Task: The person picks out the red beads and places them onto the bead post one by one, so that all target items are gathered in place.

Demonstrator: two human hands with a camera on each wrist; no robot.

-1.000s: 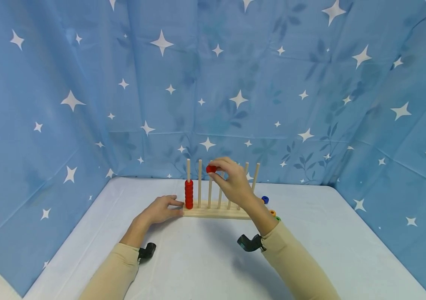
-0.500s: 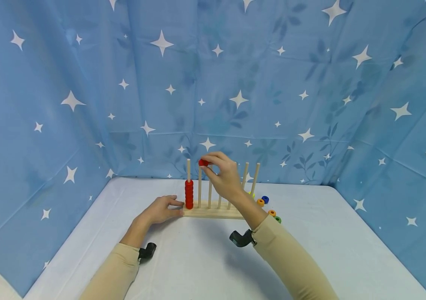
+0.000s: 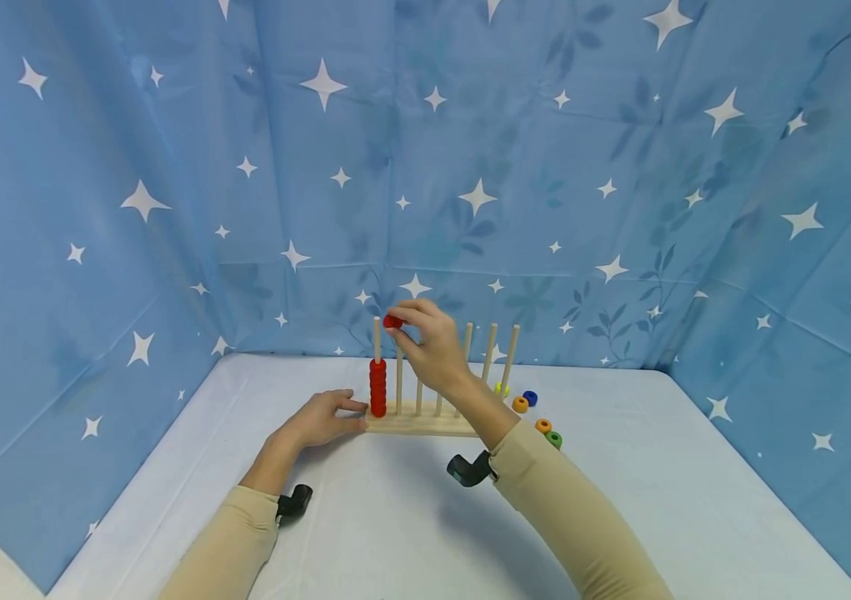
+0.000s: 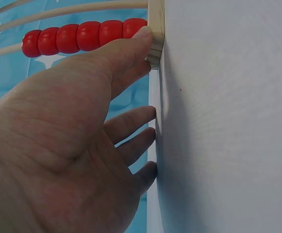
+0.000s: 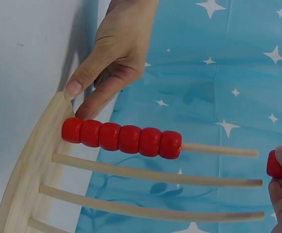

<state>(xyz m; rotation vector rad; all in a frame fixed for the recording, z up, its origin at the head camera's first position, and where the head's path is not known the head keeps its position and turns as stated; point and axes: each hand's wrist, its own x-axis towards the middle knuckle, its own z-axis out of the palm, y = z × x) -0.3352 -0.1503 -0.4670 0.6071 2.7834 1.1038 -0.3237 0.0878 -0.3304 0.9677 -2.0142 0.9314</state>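
A wooden abacus stand with upright pegs sits on the table. Its leftmost peg carries a stack of several red beads; the peg's upper part is bare. Between thumb and fingertips my right hand pinches one more red bead, just right of that peg's tip and apart from it. My left hand holds the left end of the base between thumb and index finger, its other fingers spread with their tips at the tabletop. Part of the pegs is hidden behind my right hand.
Right of the stand lie loose beads: blue, yellow, green and two orange, one nearer the stand and one closer to me. A blue star-patterned curtain surrounds the white table.
My right hand has moved left and slightly up with the red bead, from above the middle pegs toward the leftmost peg's tip. The left hand stays at the base's end.
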